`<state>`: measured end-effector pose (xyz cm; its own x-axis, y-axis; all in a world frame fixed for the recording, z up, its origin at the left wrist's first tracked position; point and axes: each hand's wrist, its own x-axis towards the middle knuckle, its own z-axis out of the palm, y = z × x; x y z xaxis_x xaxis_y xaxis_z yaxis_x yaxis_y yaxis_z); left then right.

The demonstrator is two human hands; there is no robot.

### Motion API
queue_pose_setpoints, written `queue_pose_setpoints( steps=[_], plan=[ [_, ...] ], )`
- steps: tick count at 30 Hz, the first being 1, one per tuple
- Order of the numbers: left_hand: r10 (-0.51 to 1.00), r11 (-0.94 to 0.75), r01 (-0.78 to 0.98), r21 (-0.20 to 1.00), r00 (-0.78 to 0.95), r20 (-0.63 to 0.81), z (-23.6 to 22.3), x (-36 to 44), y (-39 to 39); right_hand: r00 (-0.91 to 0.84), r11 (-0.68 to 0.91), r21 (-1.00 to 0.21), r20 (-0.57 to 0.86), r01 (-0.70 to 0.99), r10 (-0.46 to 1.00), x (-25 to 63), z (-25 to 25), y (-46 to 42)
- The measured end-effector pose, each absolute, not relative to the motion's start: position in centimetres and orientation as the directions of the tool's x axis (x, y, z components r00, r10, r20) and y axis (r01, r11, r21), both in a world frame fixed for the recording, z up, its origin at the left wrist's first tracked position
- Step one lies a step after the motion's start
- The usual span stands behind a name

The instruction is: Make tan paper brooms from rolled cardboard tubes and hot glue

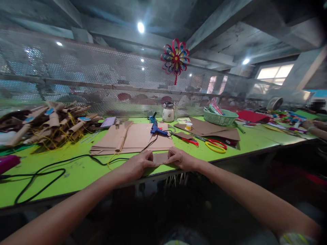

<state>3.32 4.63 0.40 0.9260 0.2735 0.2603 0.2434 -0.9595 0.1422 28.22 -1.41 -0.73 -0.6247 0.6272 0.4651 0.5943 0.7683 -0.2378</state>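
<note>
A small piece of brown cardboard (160, 158) lies at the front edge of the green table, between my two hands. My left hand (140, 164) pinches its left end, thumb and fingers closed on it. At the other end my right hand (181, 159) grips it the same way. Just beyond are stacked brown cardboard sheets (138, 134) with a blue glue gun (155, 130) on top. One rolled cardboard tube (123, 137) rests on the same stack. Red and yellow handled scissors (216, 145) lie to the right of my hands.
A black cable (76, 157) loops over the green table (84, 177) at left. Cardboard tubes with yellow string (55, 124) are heaped farther back. Behind stand a white jar (168, 113) and a green basket (221, 118). Another person's arm (316, 127) shows at far right.
</note>
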Motion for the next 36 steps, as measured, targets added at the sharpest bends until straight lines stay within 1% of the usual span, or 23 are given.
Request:
queue_pose_setpoints(
  steps=[4, 7, 10, 13, 16, 18, 21, 24, 26, 30, 33, 36],
  plan=[
    [0.285, -0.958, 0.267, 0.105, 0.933, 0.221, 1.6, 3.5, 3.7, -0.637, 0.741, -0.146, 0.420, 0.655, 0.646, 28.2, -0.4, -2.4],
    [0.304, -0.952, 0.303, 0.038, 0.928, 0.217, 2.2, 3.9, 2.7, -0.664, 0.711, -0.011, 0.348, 0.703, 0.662, 27.9, 0.1, -3.4],
    [0.360, -0.925, 0.378, -0.033, 0.901, 0.241, 2.2, 4.8, 1.2, -0.665, 0.661, 0.119, 0.267, 0.741, 0.697, 27.2, 0.9, -4.7],
    [0.375, -0.901, 0.417, -0.120, 0.887, 0.270, 2.1, 5.6, -0.2, -0.616, 0.582, 0.205, 0.217, 0.787, 0.757, 25.9, 1.5, -6.1],
    [0.397, -0.865, 0.455, -0.212, 0.879, 0.266, 1.9, 6.1, -1.3, -0.531, 0.471, 0.269, 0.228, 0.840, 0.816, 24.4, 1.5, -7.0],
    [0.416, -0.846, 0.485, -0.221, 0.860, 0.296, 1.5, 6.2, -1.6, -0.463, 0.400, 0.261, 0.259, 0.878, 0.847, 23.6, 1.1, -7.3],
    [0.424, -0.843, 0.507, -0.181, 0.832, 0.358, 0.7, 5.7, -1.4, -0.351, 0.311, 0.172, 0.307, 0.935, 0.885, 23.1, 0.1, -7.6],
    [0.426, -0.855, 0.505, -0.118, 0.814, 0.395, 0.2, 5.0, -1.0, -0.275, 0.263, 0.082, 0.351, 0.961, 0.895, 23.0, -0.6, -8.0],
    [0.422, -0.864, 0.495, -0.088, 0.809, 0.410, 0.1, 4.7, -0.9, -0.252, 0.252, 0.049, 0.369, 0.967, 0.895, 22.9, -0.8, -8.3],
    [0.424, -0.870, 0.487, -0.073, 0.815, 0.395, 0.4, 4.5, -0.8, -0.245, 0.245, 0.045, 0.357, 0.969, 0.902, 22.9, -0.5, -8.5],
    [0.420, -0.876, 0.477, -0.072, 0.828, 0.372, 0.6, 4.5, -0.8, -0.246, 0.238, 0.064, 0.313, 0.969, 0.917, 23.0, -0.1, -8.3],
    [0.411, -0.880, 0.469, -0.073, 0.829, 0.378, 0.6, 4.4, -0.9, -0.267, 0.252, 0.088, 0.267, 0.964, 0.926, 23.3, 0.3, -8.1]
  ],
)
